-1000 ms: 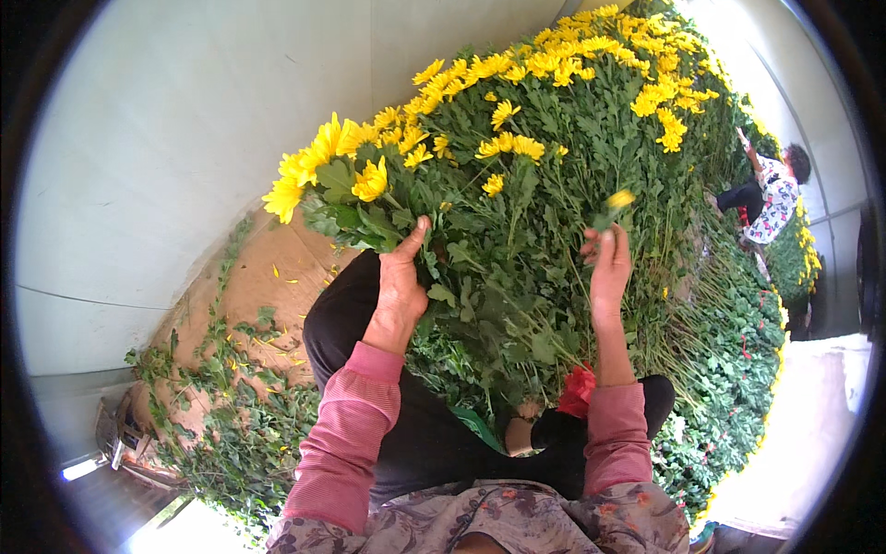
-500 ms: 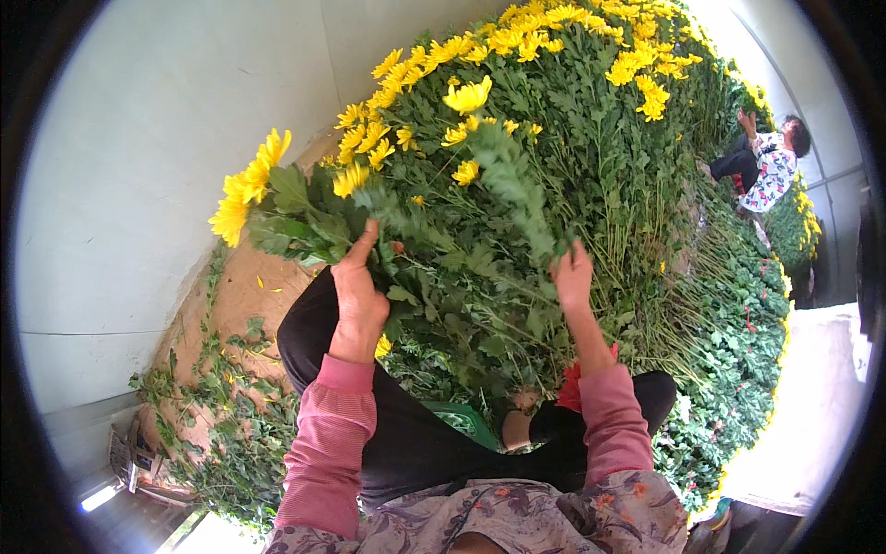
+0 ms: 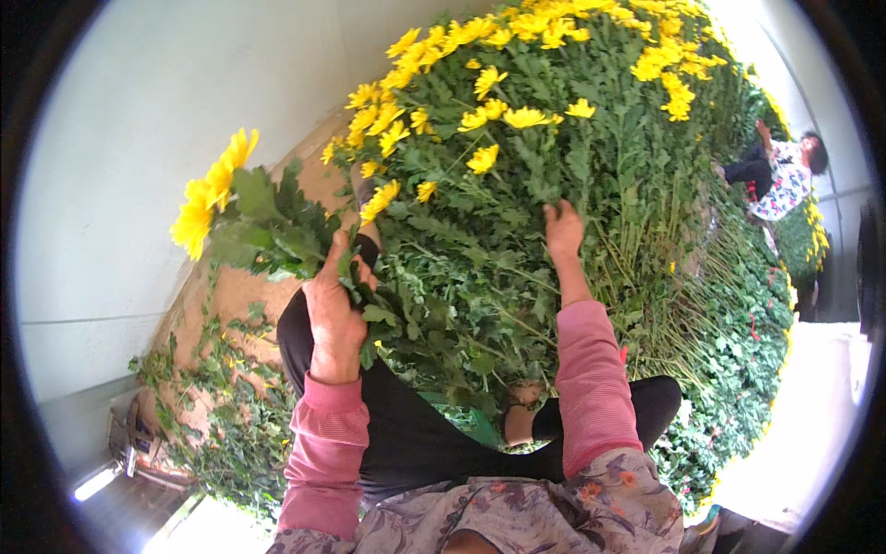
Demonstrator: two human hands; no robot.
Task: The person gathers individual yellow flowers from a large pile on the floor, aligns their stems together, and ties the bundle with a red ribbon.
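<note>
Several yellow chrysanthemums (image 3: 214, 194) with broad green leaves are gathered in a bunch on the left. My left hand (image 3: 334, 309) is closed round their stems, thumb up along the leaves, and the leafy stem ends run toward the right across my lap. Over the large pile of cut chrysanthemums (image 3: 609, 175), my right hand (image 3: 564, 231) has its fingers closed on a leafy chrysanthemum stem (image 3: 543, 171). That stem's lower part is lost among the other stems.
Loose leaves and trimmings lie on the brown floor (image 3: 221, 319) at left, beside a pale wall (image 3: 138, 166). A green plastic item (image 3: 475, 427) shows between my legs. Another person (image 3: 784, 171) sits at far right, past rows of bundled flowers (image 3: 729, 397).
My left hand and its bunch have moved left and slightly down. My right hand has moved up and slightly left; the leafy stem near it, blurred before, is now sharper.
</note>
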